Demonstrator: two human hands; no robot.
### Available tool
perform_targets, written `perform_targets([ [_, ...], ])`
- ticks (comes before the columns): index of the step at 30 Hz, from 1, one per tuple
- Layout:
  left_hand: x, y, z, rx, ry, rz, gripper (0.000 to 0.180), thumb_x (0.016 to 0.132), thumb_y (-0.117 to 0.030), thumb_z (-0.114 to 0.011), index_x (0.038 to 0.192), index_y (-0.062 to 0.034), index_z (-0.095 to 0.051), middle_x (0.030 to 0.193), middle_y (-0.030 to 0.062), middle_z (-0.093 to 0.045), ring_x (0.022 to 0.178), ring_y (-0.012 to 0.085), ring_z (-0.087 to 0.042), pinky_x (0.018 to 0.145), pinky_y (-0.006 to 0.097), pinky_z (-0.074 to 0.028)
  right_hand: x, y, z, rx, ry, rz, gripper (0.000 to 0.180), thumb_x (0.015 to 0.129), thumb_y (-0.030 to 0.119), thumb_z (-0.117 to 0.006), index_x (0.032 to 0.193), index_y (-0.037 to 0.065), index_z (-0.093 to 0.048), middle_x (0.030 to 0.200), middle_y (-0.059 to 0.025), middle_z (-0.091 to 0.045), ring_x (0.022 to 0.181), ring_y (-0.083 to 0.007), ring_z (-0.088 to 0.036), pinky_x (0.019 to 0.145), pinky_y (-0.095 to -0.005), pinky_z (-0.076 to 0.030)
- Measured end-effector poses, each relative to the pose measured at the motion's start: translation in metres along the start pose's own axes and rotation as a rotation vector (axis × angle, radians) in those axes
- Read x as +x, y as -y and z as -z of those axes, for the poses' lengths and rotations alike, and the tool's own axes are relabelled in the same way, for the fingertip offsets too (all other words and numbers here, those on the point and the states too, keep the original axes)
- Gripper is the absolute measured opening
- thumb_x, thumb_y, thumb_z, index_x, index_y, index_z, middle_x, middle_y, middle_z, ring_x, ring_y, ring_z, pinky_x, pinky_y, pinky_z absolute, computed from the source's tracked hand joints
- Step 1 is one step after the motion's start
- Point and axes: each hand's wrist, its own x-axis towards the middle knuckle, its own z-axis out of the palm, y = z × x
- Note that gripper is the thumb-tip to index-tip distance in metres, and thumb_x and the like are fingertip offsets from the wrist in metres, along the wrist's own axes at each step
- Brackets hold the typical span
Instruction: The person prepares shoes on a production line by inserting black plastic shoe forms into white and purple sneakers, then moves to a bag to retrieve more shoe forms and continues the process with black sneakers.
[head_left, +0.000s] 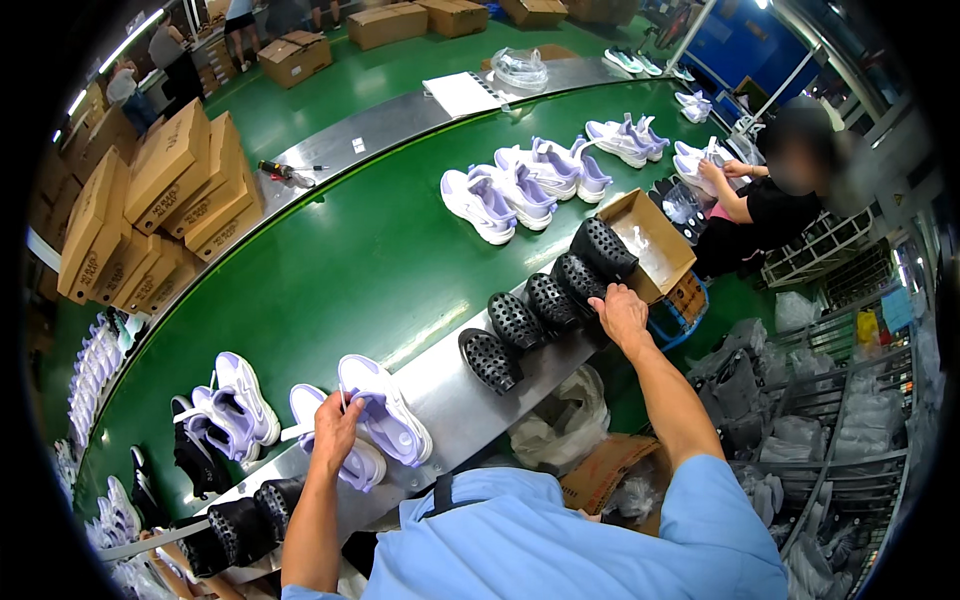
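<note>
On the near left, my left hand [335, 425] is closed on the upper edge of a white-and-lavender sneaker [383, 408]. Its mate [352, 462] lies partly behind that hand. My right hand [622, 314], fingers bent, grips the near end of a black perforated shoe form [577, 280]. Several like it stand in a row along the metal ledge, among them one black form [489, 361] at the row's left end and another [603, 249] beside the open carton. My right fingertips are partly hidden.
A green conveyor [330, 270] curves past the ledge, carrying pairs of sneakers [497, 200]. An open carton [655, 245] stands at the right. A co-worker [790, 205] handles shoes beyond it. Stacked shoe boxes [165, 200] line the far left; a wire rack [830, 440] holds plastic bags.
</note>
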Motion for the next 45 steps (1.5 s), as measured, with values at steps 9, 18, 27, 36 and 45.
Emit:
perform_targets([
  [9, 0.003, 0.015, 0.001, -0.03, 0.019, -0.118, 0.022, 0.097, -0.02, -0.068, 0.096, 0.0013, -0.067, 0.075, 0.0065, -0.061, 0.071, 0.0159, -0.055, 0.065, 0.036, -0.047, -0.121, 0.123, 0.15, 0.66, 0.267, 0.256, 0.048, 0.095, 0.045, -0.067, 0.089, -0.003, -0.064, 0.086, -0.0267, -0.067, 0.083, -0.0441, -0.067, 0.074, -0.0503, -0.052],
  [18, 0.009, 0.011, -0.004, 0.136, 0.174, -0.215, 0.025, 0.095, -0.022, -0.07, 0.092, 0.0025, -0.064, 0.08, 0.0227, -0.064, 0.074, 0.0344, -0.063, 0.07, 0.045, -0.048, -0.189, 0.253, 0.063, 0.91, 0.901, 0.086, 0.067, 0.095, 0.057, -0.059, 0.089, -0.009, -0.07, 0.08, -0.0297, -0.067, 0.076, -0.0419, -0.066, 0.072, -0.049, -0.049],
  [27, 0.006, -0.01, -0.003, 0.142, 0.33, -0.242, 0.026, 0.097, -0.022, -0.067, 0.095, 0.0032, -0.067, 0.083, 0.027, -0.068, 0.082, 0.0423, -0.069, 0.075, 0.048, -0.054, -0.182, 0.248, 0.071, 0.57, 0.807, 0.325, 0.073, 0.094, 0.061, -0.056, 0.085, -0.01, -0.072, 0.083, -0.0328, -0.068, 0.086, -0.0476, -0.069, 0.08, -0.0526, -0.051],
  [36, -0.028, -0.002, -0.022, 0.199, 0.207, -0.348, 0.024, 0.09, -0.019, -0.069, 0.089, 0.0051, -0.065, 0.092, 0.0309, -0.067, 0.087, 0.049, -0.066, 0.079, 0.053, -0.053, -0.18, 0.278, 0.08, 0.561, 0.976, 0.237, 0.092, 0.089, 0.081, -0.051, 0.077, -0.008, -0.072, 0.074, -0.0203, -0.069, 0.073, -0.0316, -0.068, 0.07, -0.0443, -0.052],
  [45, -0.007, -0.019, -0.029, 0.114, 0.477, -0.322, 0.025, 0.095, -0.022, -0.069, 0.091, 0.0026, -0.065, 0.078, 0.025, -0.065, 0.073, 0.0381, -0.065, 0.069, 0.046, -0.051, -0.221, 0.29, 0.024, 0.334, 0.338, 0.538, 0.045, 0.093, 0.041, -0.069, 0.101, -0.002, -0.064, 0.09, -0.0239, -0.072, 0.083, -0.0405, -0.072, 0.075, -0.0514, -0.057],
])
